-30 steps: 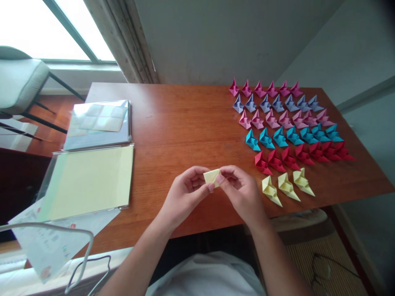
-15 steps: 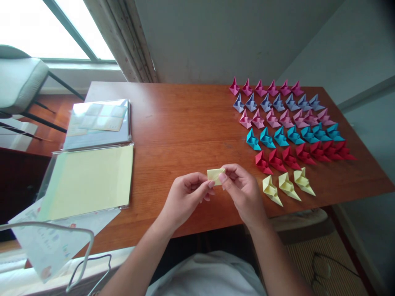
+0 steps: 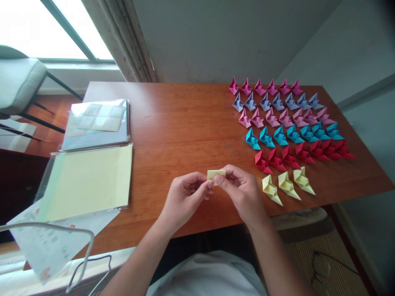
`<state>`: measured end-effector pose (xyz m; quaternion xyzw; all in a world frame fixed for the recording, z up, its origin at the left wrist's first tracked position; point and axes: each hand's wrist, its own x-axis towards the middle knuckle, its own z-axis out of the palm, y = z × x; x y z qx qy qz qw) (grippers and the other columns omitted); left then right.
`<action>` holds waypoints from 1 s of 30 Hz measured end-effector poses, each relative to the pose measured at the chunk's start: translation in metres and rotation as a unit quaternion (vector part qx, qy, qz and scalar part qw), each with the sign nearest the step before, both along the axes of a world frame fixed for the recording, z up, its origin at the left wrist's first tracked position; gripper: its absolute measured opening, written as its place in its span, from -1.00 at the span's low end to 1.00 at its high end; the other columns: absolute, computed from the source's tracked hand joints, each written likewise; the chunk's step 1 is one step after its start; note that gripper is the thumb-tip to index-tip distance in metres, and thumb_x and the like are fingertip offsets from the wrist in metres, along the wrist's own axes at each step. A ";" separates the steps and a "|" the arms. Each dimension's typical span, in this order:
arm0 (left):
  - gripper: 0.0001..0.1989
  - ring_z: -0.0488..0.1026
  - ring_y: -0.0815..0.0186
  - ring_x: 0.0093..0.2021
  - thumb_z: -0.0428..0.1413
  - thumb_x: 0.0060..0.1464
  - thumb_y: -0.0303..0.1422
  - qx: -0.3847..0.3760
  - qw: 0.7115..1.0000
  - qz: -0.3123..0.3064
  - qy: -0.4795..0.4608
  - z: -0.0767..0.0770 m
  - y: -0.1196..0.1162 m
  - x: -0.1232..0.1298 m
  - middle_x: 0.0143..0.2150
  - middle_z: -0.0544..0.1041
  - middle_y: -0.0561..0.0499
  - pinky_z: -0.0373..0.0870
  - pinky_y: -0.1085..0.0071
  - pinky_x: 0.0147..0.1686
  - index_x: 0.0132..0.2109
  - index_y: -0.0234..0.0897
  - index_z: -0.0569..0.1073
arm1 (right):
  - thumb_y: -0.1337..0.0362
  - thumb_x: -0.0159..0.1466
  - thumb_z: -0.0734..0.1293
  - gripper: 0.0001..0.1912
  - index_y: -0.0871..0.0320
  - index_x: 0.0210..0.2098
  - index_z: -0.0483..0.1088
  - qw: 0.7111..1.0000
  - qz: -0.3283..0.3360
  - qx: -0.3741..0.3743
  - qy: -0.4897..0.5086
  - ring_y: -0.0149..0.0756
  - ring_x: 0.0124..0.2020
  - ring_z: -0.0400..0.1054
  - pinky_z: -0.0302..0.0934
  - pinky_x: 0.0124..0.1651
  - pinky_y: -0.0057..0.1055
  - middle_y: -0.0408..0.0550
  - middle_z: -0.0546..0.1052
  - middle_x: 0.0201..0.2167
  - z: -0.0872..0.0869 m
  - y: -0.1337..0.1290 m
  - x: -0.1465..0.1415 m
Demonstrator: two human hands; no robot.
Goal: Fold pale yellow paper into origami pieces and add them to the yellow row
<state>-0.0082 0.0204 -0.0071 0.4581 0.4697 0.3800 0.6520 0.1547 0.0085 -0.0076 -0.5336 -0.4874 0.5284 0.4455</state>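
A small folded rectangle of pale yellow paper point(image 3: 215, 173) is held between my two hands above the front of the wooden table. My left hand point(image 3: 185, 197) pinches its left end between thumb and fingers. With thumb in front and fingers behind, my right hand point(image 3: 242, 191) grips the right end, and the thumb covers part of the paper. Just right of that hand lie three yellow folded paper pieces point(image 3: 287, 186). Beyond them run rows of similar folded pieces in red point(image 3: 289, 158), turquoise point(image 3: 280, 135), pink point(image 3: 272, 118), lilac point(image 3: 277, 102) and magenta point(image 3: 272, 87).
At the left of the table point(image 3: 173, 123) lie a clear-covered pack of yellow paper point(image 3: 89, 181) and another plastic-covered pack point(image 3: 95, 123). A printed sheet point(image 3: 52, 242) and a pale cable point(image 3: 89, 246) are at the lower left. A chair point(image 3: 21, 82) stands by the window.
My right thumb has slid left and slightly down across the folded yellow paper. My left hand keeps its hold almost unchanged.
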 end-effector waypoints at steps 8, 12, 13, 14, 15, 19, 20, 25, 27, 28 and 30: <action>-0.73 0.39 0.40 -0.50 0.20 0.19 -0.26 0.067 0.991 -0.076 0.083 -0.004 -0.005 -0.003 -0.51 0.51 0.03 0.31 0.52 -0.49 -0.42 -0.33 0.49 | 0.20 0.31 0.41 -0.87 0.11 -0.33 0.50 0.999 0.032 0.014 -0.038 -0.31 -0.31 0.39 0.25 -0.24 -0.40 -0.14 0.53 -0.37 0.005 0.006 0.005; -0.73 0.35 0.41 -0.51 0.17 0.20 -0.28 0.099 0.986 -0.078 0.113 -0.001 -0.004 -0.002 -0.53 0.48 0.04 0.25 0.51 -0.50 -0.43 -0.32 0.48 | 0.24 0.35 0.35 -0.84 0.11 -0.37 0.46 0.993 0.050 0.056 -0.092 -0.31 -0.34 0.37 0.24 -0.25 -0.38 -0.14 0.49 -0.41 0.009 0.008 0.005; -0.72 0.35 0.41 -0.51 0.17 0.20 -0.28 0.104 0.985 -0.076 0.117 0.000 -0.004 -0.002 -0.53 0.48 0.04 0.24 0.51 -0.50 -0.44 -0.32 0.48 | 0.25 0.35 0.34 -0.84 0.11 -0.37 0.45 0.991 0.053 0.064 -0.104 -0.30 -0.33 0.37 0.25 -0.24 -0.37 -0.13 0.49 -0.40 0.010 0.009 0.004; -0.72 0.35 0.41 -0.51 0.16 0.20 -0.28 0.107 0.984 -0.075 0.120 0.000 -0.004 -0.002 -0.54 0.48 0.04 0.24 0.51 -0.50 -0.45 -0.32 0.47 | 0.26 0.36 0.33 -0.85 0.11 -0.36 0.44 0.990 0.056 0.069 -0.114 -0.29 -0.31 0.38 0.25 -0.22 -0.37 -0.13 0.49 -0.39 0.011 0.009 0.003; -0.71 0.34 0.41 -0.51 0.16 0.21 -0.28 0.109 0.984 -0.075 0.122 0.000 -0.004 -0.002 -0.54 0.47 0.04 0.23 0.51 -0.50 -0.46 -0.32 0.46 | 0.27 0.36 0.32 -0.86 0.11 -0.35 0.43 0.988 0.060 0.072 -0.121 -0.29 -0.30 0.39 0.26 -0.21 -0.37 -0.13 0.49 -0.39 0.012 0.010 0.003; -0.69 0.30 0.42 -0.53 0.16 0.20 -0.27 0.106 0.983 -0.080 0.127 -0.001 -0.003 -0.002 -0.56 0.43 0.06 0.20 0.52 -0.52 -0.48 -0.31 0.43 | 0.30 0.35 0.32 -0.87 0.11 -0.36 0.42 0.984 0.079 0.084 -0.137 -0.30 -0.31 0.39 0.26 -0.21 -0.38 -0.14 0.49 -0.40 0.014 0.012 0.003; -0.69 0.30 0.43 -0.53 0.17 0.20 -0.27 0.104 0.983 -0.080 0.128 -0.001 -0.003 -0.002 -0.57 0.43 0.07 0.20 0.52 -0.52 -0.48 -0.30 0.43 | 0.30 0.35 0.33 -0.86 0.11 -0.37 0.42 0.983 0.080 0.086 -0.141 -0.31 -0.32 0.38 0.24 -0.22 -0.38 -0.14 0.48 -0.40 0.013 0.012 0.003; -0.69 0.35 0.40 -0.53 0.18 0.20 -0.22 0.087 0.989 -0.042 0.113 -0.002 -0.003 -0.003 -0.55 0.46 0.03 0.25 0.51 -0.51 -0.45 -0.30 0.45 | 0.14 0.36 0.37 -0.83 0.10 -0.28 0.46 0.998 0.026 0.031 -0.045 -0.31 -0.28 0.40 0.28 -0.22 -0.40 -0.12 0.51 -0.33 0.005 0.009 0.000; -0.67 0.37 0.39 -0.52 0.18 0.20 -0.19 0.084 0.990 -0.021 0.110 -0.002 -0.004 -0.003 -0.53 0.48 0.02 0.28 0.50 -0.50 -0.45 -0.30 0.44 | 0.07 0.35 0.36 -0.78 0.09 -0.20 0.45 1.000 0.021 -0.011 0.019 -0.31 -0.25 0.42 0.30 -0.22 -0.42 -0.12 0.52 -0.28 0.002 0.008 -0.002; -0.67 0.39 0.38 -0.52 0.18 0.20 -0.18 0.082 0.991 -0.013 0.109 -0.003 -0.004 -0.003 -0.53 0.49 0.01 0.29 0.50 -0.50 -0.44 -0.30 0.45 | 0.05 0.36 0.36 -0.76 0.10 -0.19 0.44 0.998 0.029 -0.026 0.040 -0.32 -0.26 0.42 0.30 -0.23 -0.43 -0.12 0.51 -0.29 0.000 0.007 -0.003; -0.67 0.41 0.37 -0.51 0.20 0.18 -0.15 0.076 0.992 0.001 0.104 -0.004 -0.004 -0.003 -0.51 0.51 0.00 0.32 0.49 -0.49 -0.43 -0.30 0.45 | 0.04 0.35 0.36 -0.74 0.11 -0.24 0.43 0.997 0.048 -0.040 0.055 -0.34 -0.31 0.41 0.28 -0.27 -0.45 -0.14 0.50 -0.35 -0.002 0.005 -0.003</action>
